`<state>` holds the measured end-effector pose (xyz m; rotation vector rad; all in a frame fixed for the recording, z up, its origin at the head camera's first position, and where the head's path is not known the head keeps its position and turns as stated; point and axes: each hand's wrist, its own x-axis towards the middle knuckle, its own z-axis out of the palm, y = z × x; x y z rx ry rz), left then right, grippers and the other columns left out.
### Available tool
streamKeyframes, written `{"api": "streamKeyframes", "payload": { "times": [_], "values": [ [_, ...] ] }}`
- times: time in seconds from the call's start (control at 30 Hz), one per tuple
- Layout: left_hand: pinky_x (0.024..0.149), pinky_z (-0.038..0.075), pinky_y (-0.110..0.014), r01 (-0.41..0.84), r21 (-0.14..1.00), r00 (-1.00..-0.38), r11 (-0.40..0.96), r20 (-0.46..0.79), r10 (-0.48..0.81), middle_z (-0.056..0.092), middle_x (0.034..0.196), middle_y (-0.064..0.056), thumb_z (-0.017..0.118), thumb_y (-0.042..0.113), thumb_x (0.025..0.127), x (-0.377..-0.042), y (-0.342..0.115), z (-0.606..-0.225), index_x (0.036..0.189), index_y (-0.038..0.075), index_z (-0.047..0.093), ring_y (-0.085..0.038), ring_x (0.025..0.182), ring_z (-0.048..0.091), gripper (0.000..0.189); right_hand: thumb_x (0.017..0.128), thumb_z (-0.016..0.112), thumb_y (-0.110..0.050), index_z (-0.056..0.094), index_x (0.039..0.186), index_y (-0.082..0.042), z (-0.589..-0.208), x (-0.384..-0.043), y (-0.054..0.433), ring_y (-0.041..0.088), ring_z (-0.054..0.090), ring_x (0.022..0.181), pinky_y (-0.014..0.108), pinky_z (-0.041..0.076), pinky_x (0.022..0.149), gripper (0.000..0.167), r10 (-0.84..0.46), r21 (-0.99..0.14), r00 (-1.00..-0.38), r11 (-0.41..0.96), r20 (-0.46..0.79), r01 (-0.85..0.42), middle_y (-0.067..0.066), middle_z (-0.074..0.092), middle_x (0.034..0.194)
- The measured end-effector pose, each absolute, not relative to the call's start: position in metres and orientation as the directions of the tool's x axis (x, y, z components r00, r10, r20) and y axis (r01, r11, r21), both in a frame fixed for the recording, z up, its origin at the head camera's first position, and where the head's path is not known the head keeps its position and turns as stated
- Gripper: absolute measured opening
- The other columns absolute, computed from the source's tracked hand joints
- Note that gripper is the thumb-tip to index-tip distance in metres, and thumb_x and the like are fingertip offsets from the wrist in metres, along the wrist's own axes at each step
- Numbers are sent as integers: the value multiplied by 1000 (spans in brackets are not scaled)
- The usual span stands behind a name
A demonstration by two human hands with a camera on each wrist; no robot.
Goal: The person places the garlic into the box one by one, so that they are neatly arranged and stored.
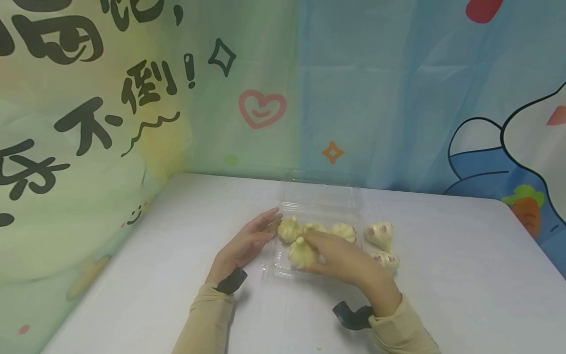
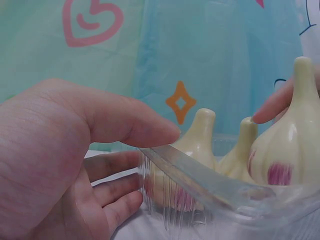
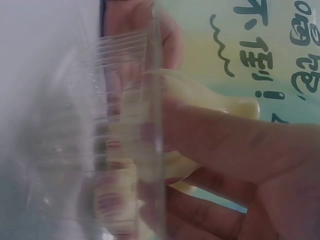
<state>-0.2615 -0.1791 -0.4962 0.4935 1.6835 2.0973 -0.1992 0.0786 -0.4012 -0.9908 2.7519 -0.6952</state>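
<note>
My right hand (image 1: 342, 255) grips a cream garlic bulb (image 1: 301, 254) at the near side of a clear plastic box (image 1: 283, 272). In the right wrist view the thumb and fingers clasp this bulb (image 3: 195, 92), just behind the clear wall. Several more bulbs sit in the box, including a left one (image 1: 289, 230) and a right one (image 1: 343, 232); the middle one is partly hidden by the right hand. My left hand (image 1: 249, 241) rests against the box's left side. Its thumb lies by the rim (image 2: 200, 172), with relaxed fingers beside the outer wall.
Right of the box, two garlic bulbs lie on the white table (image 1: 460, 275), one farther back (image 1: 379, 233) and one nearer (image 1: 387, 260). The box's clear lid (image 1: 320, 194) lies folded back towards the printed curtain (image 1: 353, 98). Dark straps circle both wrists.
</note>
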Motion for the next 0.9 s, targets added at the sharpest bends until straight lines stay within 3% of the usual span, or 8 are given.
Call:
{"api": "streamKeyframes", "payload": {
  "times": [0.2, 0.4, 0.67, 0.9],
  "values": [
    [120, 12, -45, -99, 978, -856, -186, 11, 517, 19, 158, -13, 41, -7, 93, -262, -181, -498, 151, 12, 21, -32, 146, 19, 65, 84, 71, -29, 51, 130, -6, -407, -203, 76, 26, 60, 111, 42, 50, 94, 56, -629, -478, -777, 673, 31, -564, 8, 62, 123],
    [120, 10, -45, -98, 976, -857, -193, 16, 515, 20, 158, -13, 42, -6, 93, -262, -180, -498, 151, 11, 21, -33, 145, 19, 64, 83, 71, -29, 53, 129, -8, -413, -207, 74, 25, 61, 109, 42, 50, 93, 54, -632, -483, -773, 664, 45, -571, 7, 63, 121],
    [120, 8, -48, -97, 973, -856, -211, 26, 516, 18, 158, -17, 41, -8, 91, -261, -179, -497, 151, 8, 19, -36, 145, 17, 66, 82, 72, -26, 54, 131, -5, -420, -210, 69, 32, 49, 128, 45, 43, 104, 56, -627, -510, -778, 658, 36, -554, 10, 59, 131],
    [120, 8, -48, -93, 975, -858, -201, 24, 513, 20, 157, -15, 41, -8, 92, -262, -180, -498, 151, 10, 21, -34, 145, 20, 65, 83, 72, -29, 55, 131, -9, -425, -211, 67, 32, 47, 130, 47, 42, 105, 55, -639, -470, -767, 659, 61, -587, 8, 58, 132]
  ]
}}
